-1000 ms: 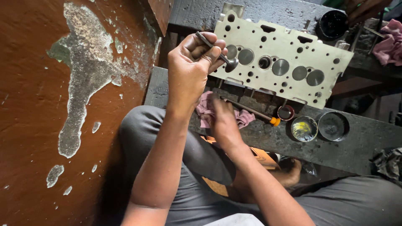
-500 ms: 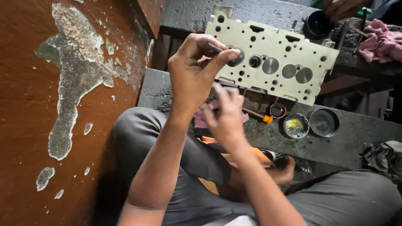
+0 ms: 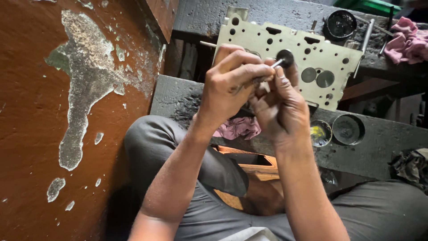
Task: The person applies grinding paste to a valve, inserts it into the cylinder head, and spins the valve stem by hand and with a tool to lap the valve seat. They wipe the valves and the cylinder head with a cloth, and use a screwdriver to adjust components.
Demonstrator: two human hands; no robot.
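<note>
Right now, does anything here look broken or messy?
Yes. The red-brown wall has big patches where paint has flaked off, leaving pale grey blotches. A pink rag lies crumpled on the dark bench under the hands. The left hand and right hand hold a small valve before the cylinder head, which looks whole.

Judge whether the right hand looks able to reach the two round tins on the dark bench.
Probably yes: the right hand is beside the round tins with nothing between, but its fingers are busy on the valve.
</note>
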